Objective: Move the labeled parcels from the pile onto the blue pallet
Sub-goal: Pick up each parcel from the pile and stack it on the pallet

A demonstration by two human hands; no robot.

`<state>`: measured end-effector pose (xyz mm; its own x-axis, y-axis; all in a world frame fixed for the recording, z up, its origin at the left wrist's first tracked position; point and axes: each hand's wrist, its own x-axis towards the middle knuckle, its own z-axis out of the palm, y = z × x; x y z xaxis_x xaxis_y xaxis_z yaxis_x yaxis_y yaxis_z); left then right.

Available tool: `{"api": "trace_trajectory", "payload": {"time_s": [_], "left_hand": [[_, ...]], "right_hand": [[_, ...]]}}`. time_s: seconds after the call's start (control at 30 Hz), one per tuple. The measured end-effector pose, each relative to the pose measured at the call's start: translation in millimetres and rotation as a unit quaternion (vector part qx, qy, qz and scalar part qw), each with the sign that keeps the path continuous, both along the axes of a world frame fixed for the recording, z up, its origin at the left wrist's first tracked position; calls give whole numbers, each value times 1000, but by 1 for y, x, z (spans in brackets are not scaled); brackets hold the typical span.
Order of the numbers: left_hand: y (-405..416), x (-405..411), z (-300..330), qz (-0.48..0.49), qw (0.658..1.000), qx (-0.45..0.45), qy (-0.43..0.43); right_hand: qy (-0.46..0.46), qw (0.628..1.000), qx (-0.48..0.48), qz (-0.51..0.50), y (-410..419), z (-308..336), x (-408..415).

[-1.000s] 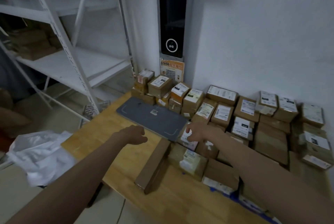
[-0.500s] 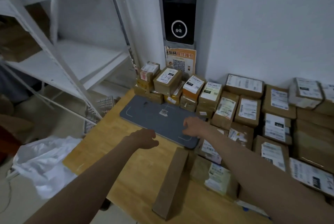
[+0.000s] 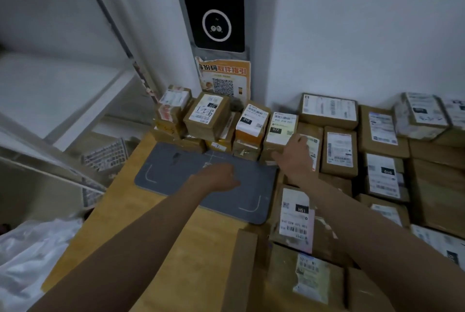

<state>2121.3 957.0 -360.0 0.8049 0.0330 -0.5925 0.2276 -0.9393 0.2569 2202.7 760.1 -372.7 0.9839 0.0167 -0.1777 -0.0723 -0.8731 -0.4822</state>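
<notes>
Brown cardboard parcels with white labels are piled along the wall and across the right side. My right hand (image 3: 297, 155) reaches forward and rests, fingers fairly straight, on a labeled parcel (image 3: 314, 144) just right of the parcel marked 032 (image 3: 280, 128). Whether it grips the parcel I cannot tell. My left hand (image 3: 219, 177) hovers over the grey mat (image 3: 173, 173), fingers loosely curled and holding nothing. Another parcel marked 010 (image 3: 251, 123) stands left of the 032 one. No blue pallet shows in this view.
The mat lies on a wooden table (image 3: 156, 223). A long flat carton (image 3: 242, 269) stands on edge near me. A white plastic bag (image 3: 30, 256) lies at the lower left, a metal shelf (image 3: 75, 120) stands left, and a black wall device (image 3: 216, 9) hangs above an orange poster (image 3: 224, 80).
The view has closed in on the pile. My right hand went forward from the mat's right edge onto the parcel beside the 032 one. My left hand moved out over the mat.
</notes>
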Motion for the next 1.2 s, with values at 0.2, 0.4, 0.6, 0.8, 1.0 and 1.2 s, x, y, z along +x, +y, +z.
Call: {"api": "trace_trajectory", "payload": {"time_s": [0.2, 0.4, 0.6, 0.8, 1.0, 1.2], "left_hand": [[16, 14, -28, 2, 1000, -14, -1], [42, 24, -39, 16, 1000, -7, -19], [37, 66, -10, 75, 991, 17, -114], [3, 121, 3, 133, 975, -38, -175], [-37, 146, -19, 148, 970, -56, -185], [-41, 148, -35, 143, 960, -22, -239]], "right_hand": [[10, 996, -21, -84, 24, -13, 32], [26, 992, -29, -124, 41, -28, 49], [37, 991, -6, -127, 42, -34, 56], [40, 988, 30, -146, 37, -40, 56], [19, 989, 50, -138, 33, -47, 58], [-3, 990, 54, -131, 32, -55, 56]]}}
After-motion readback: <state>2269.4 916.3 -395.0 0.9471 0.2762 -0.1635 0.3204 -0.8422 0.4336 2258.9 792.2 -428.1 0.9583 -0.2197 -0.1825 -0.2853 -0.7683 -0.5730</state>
